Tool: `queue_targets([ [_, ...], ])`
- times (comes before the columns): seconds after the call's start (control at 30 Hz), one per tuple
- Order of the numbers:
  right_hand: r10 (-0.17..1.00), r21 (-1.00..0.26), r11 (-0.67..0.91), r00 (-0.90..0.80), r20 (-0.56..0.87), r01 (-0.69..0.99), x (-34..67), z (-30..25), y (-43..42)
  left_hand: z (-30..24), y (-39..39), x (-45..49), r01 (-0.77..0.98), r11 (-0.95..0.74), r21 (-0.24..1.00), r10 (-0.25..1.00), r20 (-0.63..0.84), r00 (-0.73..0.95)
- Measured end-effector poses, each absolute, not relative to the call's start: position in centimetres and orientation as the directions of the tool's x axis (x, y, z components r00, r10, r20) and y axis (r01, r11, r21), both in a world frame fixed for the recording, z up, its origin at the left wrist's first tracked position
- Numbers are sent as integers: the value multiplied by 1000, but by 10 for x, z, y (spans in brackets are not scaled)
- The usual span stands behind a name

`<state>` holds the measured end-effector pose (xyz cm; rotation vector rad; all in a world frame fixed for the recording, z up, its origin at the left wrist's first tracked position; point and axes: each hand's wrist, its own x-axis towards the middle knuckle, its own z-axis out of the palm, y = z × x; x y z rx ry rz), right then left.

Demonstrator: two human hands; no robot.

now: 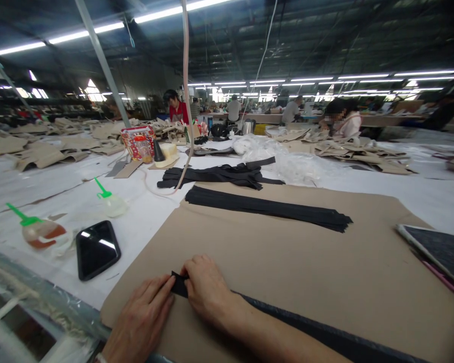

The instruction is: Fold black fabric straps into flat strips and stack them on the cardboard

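A long black fabric strip (325, 335) lies along the near edge of a brown cardboard sheet (287, 262). My left hand (144, 317) and my right hand (206, 290) meet at the strip's left end. Both press down on it, fingers curled and pinching the end between them. A neat stack of black strips (267, 206) lies further back on the cardboard. A looser pile of black strips (219, 175) sits behind that on the white table.
A black phone (96, 248) lies left of the cardboard, with two green-nozzled squeeze bottles (41, 231) (111, 201) beyond it. A dark board (439, 249) rests at right. A hose (185, 75) hangs from above. Beige cut pieces (348, 148) and other workers fill the background.
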<state>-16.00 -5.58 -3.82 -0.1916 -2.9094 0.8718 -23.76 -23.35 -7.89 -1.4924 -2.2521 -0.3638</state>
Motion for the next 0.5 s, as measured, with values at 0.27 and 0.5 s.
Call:
queue_targets([
  [0.27,51,-492,870,-989,140,-25,-153,-40,-54,-77,-232,-236,922,387,7,795,504,-337],
  [0.5,-27,-387,915,-976,217,-111,-147,-47,-55,-72,-229,-235,925,379,-33,791,531,-305],
])
